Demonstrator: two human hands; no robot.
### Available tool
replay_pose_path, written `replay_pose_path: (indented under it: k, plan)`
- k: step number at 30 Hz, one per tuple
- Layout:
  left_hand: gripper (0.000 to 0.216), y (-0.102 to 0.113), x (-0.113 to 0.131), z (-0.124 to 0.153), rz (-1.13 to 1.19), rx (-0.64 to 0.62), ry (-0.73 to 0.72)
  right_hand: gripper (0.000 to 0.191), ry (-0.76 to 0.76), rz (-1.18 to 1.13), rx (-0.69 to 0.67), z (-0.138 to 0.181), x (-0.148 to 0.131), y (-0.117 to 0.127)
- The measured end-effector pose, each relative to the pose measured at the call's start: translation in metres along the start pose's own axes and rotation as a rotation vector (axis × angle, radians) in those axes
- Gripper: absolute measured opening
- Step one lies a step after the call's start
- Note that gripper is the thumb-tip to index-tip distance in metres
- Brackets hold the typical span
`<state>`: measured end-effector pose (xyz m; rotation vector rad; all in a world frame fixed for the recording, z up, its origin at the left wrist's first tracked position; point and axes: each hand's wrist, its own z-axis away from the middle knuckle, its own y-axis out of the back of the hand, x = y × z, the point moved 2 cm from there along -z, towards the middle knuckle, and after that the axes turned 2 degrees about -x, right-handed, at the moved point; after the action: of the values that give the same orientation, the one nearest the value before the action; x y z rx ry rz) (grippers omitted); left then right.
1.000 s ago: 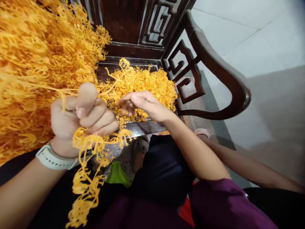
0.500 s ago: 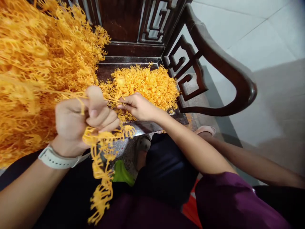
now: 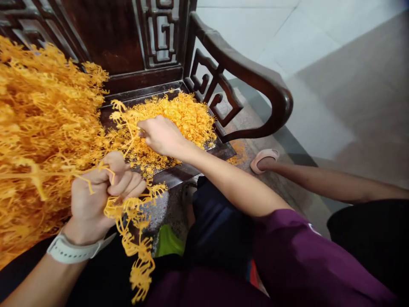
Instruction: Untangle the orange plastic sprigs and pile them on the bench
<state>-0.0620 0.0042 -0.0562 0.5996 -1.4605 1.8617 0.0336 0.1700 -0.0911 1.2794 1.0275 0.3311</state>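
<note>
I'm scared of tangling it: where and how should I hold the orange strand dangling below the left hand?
Probably pinch the orange strand at its bunched lower end, coming from the person's right. That end hangs free over dark clothing, whereas the top sits against the left hand and the loops between look snaggy.

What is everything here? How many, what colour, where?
Wooden seat: one, dark brown, upper half
Large pile: one, orange, left
Smaller heap: one, orange, on the seat
Hanging strand: one, orange, lower left
Unidentified object: one, green, low centre
Shoe: one clear, pink, right
Tiles: uncounted, pale, upper right
Wristband: one, pale, left wrist
Sleeve: one, purple, lower right
Left hand: one, bare, closed on the strand
Right hand: one, bare, at the smaller heap
</note>
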Motion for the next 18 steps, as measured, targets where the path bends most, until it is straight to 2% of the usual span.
replay_pose_path:
  k: [4, 9, 11, 15, 18]
  plan:
    - [0.03, -0.002, 0.005, -0.001, 0.02, 0.033, -0.038, 0.028, -0.029, 0.059, 0.103, -0.003, -0.007, 0.009]
    - [0.035, -0.009, 0.01, 0.002, -0.075, -0.001, -0.095, 0.032, -0.003, 0.071, 0.204, -0.014, -0.01, 0.017]
    - [0.042, -0.018, 0.008, 0.01, -0.133, -0.082, -0.092, 0.029, -0.056, 0.086, 0.244, -0.022, 0.007, 0.022]
    - [0.064, -0.034, 0.006, 0.031, -0.112, -0.341, -0.109, 0.019, -0.338, 0.103, 0.352, -0.029, 0.071, 0.042]
    - [0.058, -0.024, 0.011, 0.031, -0.038, -0.373, -0.122, 0.015, -0.391, 0.036, 0.485, -0.02, 0.102, 0.052]
